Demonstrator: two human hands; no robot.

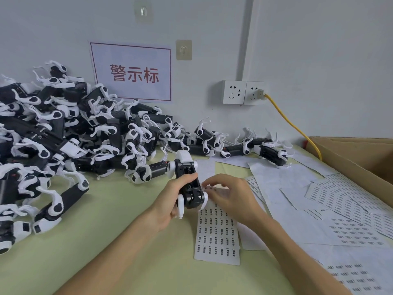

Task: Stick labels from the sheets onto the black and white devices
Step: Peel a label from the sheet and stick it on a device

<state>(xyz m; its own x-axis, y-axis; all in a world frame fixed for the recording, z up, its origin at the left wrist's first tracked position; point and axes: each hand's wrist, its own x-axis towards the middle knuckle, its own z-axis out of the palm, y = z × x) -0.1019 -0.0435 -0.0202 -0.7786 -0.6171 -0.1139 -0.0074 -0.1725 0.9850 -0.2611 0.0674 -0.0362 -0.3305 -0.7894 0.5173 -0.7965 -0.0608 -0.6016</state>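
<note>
Labelling in progress: one device held over the counter, right fingers at its flank.

The green counter [127, 241] carries a large pile of black and white devices [63, 128] at the left and loose label sheets [350, 209] at the right. One printed sheet [217, 235] lies directly below the hands. The held device [188, 175] is raised just above that sheet, its long axis running away from the person. The left hand [170, 203] grips it, fingers curled round the black body. The right hand [229, 194] is just right of the device, its fingers [207, 184] bunched against the device's right side. Whether they pinch a label cannot be told. Judgement: the right hand is nearer the sheet, so any next label lies below and toward the person.
</note>
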